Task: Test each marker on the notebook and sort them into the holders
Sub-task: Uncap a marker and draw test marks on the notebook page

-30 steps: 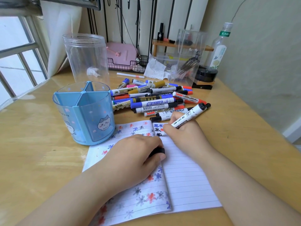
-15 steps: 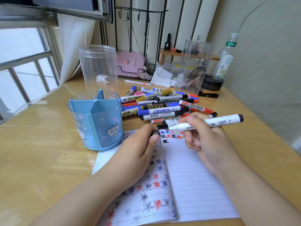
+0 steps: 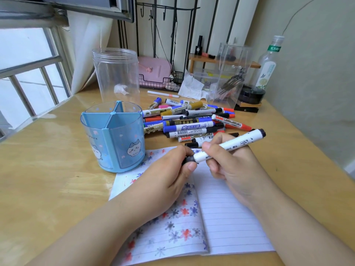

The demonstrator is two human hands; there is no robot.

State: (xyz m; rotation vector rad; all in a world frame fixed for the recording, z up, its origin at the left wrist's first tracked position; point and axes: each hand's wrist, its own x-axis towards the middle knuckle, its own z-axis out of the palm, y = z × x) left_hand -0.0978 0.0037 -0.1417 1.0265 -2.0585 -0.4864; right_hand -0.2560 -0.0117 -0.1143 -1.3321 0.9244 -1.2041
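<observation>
A white marker (image 3: 230, 145) with black ends is held above the open notebook (image 3: 226, 217). My right hand (image 3: 228, 166) grips its barrel. My left hand (image 3: 169, 175) pinches the black cap (image 3: 189, 159) at the marker's near end, the cap meeting the barrel. The notebook's left page carries several red, blue and black flower marks. A blue divided holder (image 3: 113, 137) stands left of the notebook, and a tall clear jar (image 3: 116, 73) stands behind it. A pile of several markers (image 3: 192, 120) lies beyond the notebook.
A clear acrylic box (image 3: 230, 73) with pens, crumpled tissue (image 3: 192, 87), a glass bottle (image 3: 268, 68) and a black round object (image 3: 250, 96) sit at the back right. A wire basket (image 3: 159, 83) with a pink case is behind the pile. A window is at the left.
My right hand lifted the marker off the page and turned it level. My left hand rose from the notebook and brought the black cap onto the marker's tip.
</observation>
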